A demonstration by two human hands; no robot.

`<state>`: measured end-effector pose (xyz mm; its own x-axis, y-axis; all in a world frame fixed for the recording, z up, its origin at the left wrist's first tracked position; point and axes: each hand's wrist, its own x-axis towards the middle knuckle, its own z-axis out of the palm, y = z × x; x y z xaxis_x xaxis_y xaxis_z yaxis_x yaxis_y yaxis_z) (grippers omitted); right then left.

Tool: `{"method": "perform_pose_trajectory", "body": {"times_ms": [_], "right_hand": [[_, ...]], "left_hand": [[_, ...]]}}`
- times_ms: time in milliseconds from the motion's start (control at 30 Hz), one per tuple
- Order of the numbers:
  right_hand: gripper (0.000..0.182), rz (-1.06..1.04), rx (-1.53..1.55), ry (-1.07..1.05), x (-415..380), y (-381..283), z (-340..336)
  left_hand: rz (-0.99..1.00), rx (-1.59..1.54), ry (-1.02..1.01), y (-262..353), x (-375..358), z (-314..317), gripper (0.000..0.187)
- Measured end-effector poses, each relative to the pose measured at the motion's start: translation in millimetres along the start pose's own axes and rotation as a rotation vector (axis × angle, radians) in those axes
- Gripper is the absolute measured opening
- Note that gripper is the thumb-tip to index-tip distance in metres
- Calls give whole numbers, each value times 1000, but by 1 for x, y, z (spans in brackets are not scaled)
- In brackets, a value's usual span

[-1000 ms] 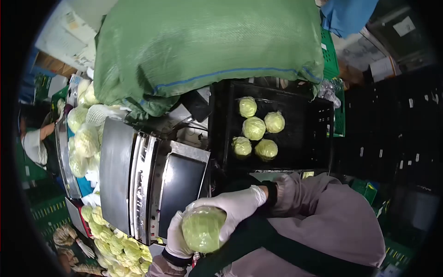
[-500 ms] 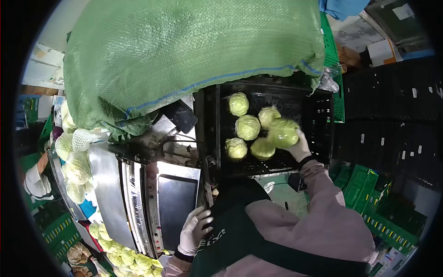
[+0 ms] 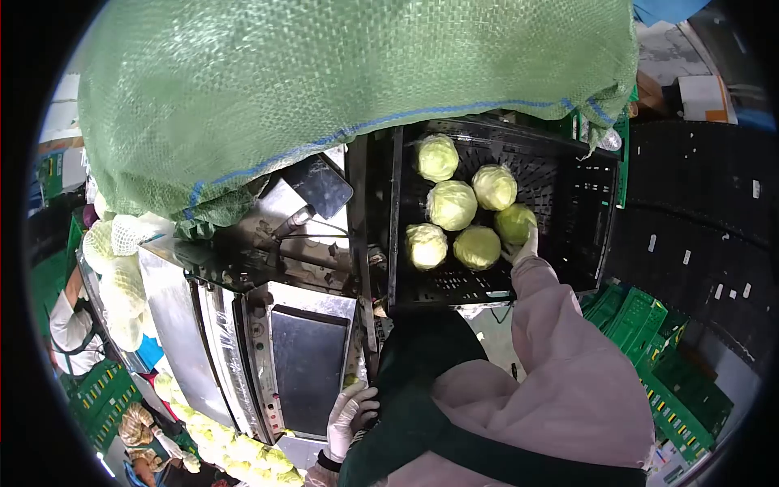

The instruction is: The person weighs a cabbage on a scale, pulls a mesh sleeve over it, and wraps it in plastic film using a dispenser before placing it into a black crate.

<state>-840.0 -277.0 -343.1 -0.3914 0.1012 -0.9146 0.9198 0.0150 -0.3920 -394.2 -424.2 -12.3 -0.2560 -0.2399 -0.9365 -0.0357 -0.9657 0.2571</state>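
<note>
My gloved right hand (image 3: 527,246) is closed around the near right side of a cabbage (image 3: 513,221) low in the black crate (image 3: 560,268). Several other cabbages sit in the crate's left half, among them one pale cabbage (image 3: 452,204) in shiny clear film. At the bottom centre, my gloved left hand (image 3: 350,415) rests beside my dark apron (image 3: 406,390), fingers loosely bent and apart. It is close to the edge of a steel machine with a dark flat plate (image 3: 308,369), and I see nothing in it.
A big green woven sack (image 3: 349,73) bulges over the crate's far side. On the left are netted cabbages (image 3: 122,280) and a heap of loose cabbages (image 3: 235,446). Other people's arms (image 3: 154,438) show at lower left. Black crates (image 3: 690,211) and green crates (image 3: 649,341) stand right.
My right hand has lowered the cabbage into the crate, beside the others. My left hand has shifted slightly down, its fingers a little more bent. The view has moved somewhat.
</note>
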Motion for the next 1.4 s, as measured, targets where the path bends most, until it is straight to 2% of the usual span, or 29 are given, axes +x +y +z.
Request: {"method": "perform_pose_trajectory", "body": {"times_ms": [33,67,133,167,200,367,433,500,533,567,600,667,733,767,800,833,867,933,1000,1033,1067,1133,1200,1267,1300,1333,1367,1400], "right_hand": [[99,74,-80,-85,-2,2,-5],[99,69,-85,-98,-2,1,-9],[101,223,-204,-116,-3,-3,-11],[89,208,-166,27,1,-1,-10],[88,180,-229,88,5,-2,-4],[80,-293,-903,403,26,-18,4],[78,-509,-1048,514,17,-27,26],[75,-770,-1061,524,4,-21,64],[73,-914,-1028,458,-26,-12,89],[57,-1089,-1103,401,-54,5,116],[52,-1246,-1078,266,-88,19,139],[46,-1428,-967,-108,-133,35,174],[45,-1378,-767,-439,-189,64,204],[42,-1355,-789,-570,-211,77,217],[40,-1253,-707,-751,-271,107,211],[41,-1192,-728,-883,-299,132,212],[42,-1130,-749,-1010,-323,153,212],[37,-1161,-877,-1242,-386,211,189],[34,-1147,-1022,-1515,-434,270,153],[31,-1037,-1136,-1654,-458,297,132],[29,-918,-1249,-1783,-476,320,112],[26,-815,-1445,-1931,-482,365,85],[26,-929,-1582,-1961,-467,401,66],[28,-1105,-1637,-1954,-466,425,51],[28,-1265,-1588,-1932,-473,433,44],[30,-1339,-1641,-1889,-480,435,42],[32,-1251,-1681,-1853,-478,437,42],[34,-1164,-1717,-1810,-474,437,42]], "left_hand": [[13,-9,2,-2,-1,-1,48],[26,-16,0,-5,-2,-1,48],[43,-7,-24,-6,-6,1,46],[59,39,-26,-5,-9,1,44],[89,18,-13,-7,-11,0,44],[258,-80,-59,-23,-33,-10,38],[403,-176,-17,-39,-40,-24,34],[586,-253,83,-60,-48,-47,34],[655,-338,130,-75,-50,-62,33],[708,-401,206,-93,-52,-80,32],[752,-458,272,-112,-57,-95,32],[893,-449,485,-149,-80,-126,29],[894,-555,633,-197,-97,-163,29],[867,-567,748,-217,-108,-179,29],[834,-577,855,-238,-118,-196,28],[891,-542,947,-266,-113,-220,28],[852,-728,880,-275,-130,-234,28],[877,-986,803,-294,-144,-271,28],[850,-1119,829,-289,-167,-306,30],[925,-1104,834,-287,-170,-327,30],[898,-1149,855,-274,-179,-344,30],[923,-1150,801,-263,-162,-404,34],[880,-1204,752,-232,-159,-447,47],[883,-1199,780,-210,-116,-509,66],[891,-1119,801,-199,-105,-534,79],[898,-1041,821,-186,-97,-555,93],[898,-1051,810,-170,-90,-572,93],[652,-1051,1069,-153,-81,-587,105]]}}
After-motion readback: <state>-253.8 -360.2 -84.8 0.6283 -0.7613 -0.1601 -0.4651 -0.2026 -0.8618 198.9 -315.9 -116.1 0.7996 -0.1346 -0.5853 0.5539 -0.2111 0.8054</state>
